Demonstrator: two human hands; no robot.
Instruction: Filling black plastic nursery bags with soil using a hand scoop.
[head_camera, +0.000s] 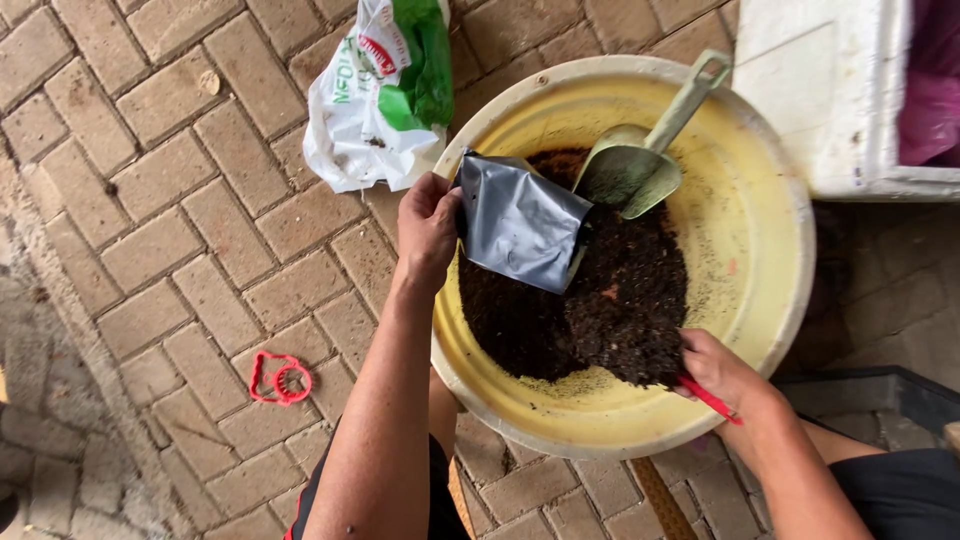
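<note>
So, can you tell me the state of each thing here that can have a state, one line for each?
Round yellow plastic basin: partly filled with dark soil.
Grey foil bag: open, tilted over the soil, in the left hand.
Pale green plastic scoop: lying on the soil, not held.
White and green plastic bag: crumpled on the brick paving.
Thin red tool: in the right hand.

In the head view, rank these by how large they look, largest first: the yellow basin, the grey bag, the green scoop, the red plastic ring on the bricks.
1. Yellow basin
2. Grey bag, held by the left hand
3. Green scoop
4. Red plastic ring

The scoop lies partly behind the bag, so its gap from the bag is less sure.
</note>
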